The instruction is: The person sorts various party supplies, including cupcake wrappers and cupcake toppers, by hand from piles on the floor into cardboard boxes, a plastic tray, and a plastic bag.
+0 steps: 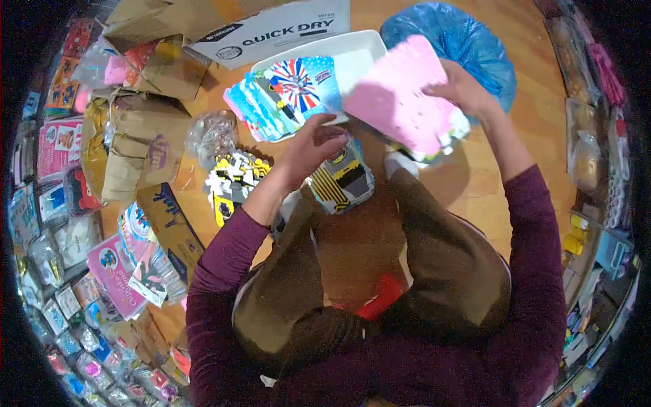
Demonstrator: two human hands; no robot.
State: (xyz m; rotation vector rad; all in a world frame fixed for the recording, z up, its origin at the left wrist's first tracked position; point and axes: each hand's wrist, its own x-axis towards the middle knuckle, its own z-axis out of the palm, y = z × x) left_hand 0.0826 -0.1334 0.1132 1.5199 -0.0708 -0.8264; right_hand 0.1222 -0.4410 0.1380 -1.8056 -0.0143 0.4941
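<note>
My right hand grips a stack of pink cards from its right side, thumb on top, and holds it tilted over the floor. Darker printed edges show beneath the pink face. My left hand has its fingers apart and bent, with nothing in them. It hovers at the upper left of a stack of black, yellow and grey printed cards, which lies between my feet. Beyond that hand, a fanned pile of blue printed cards rests partly in a white tray.
A blue plastic bag sits behind the tray. Loose black, white and yellow pieces lie left of my left hand, near a crumpled clear bag. Cardboard boxes stand at the left. Shelves of packaged goods line both sides.
</note>
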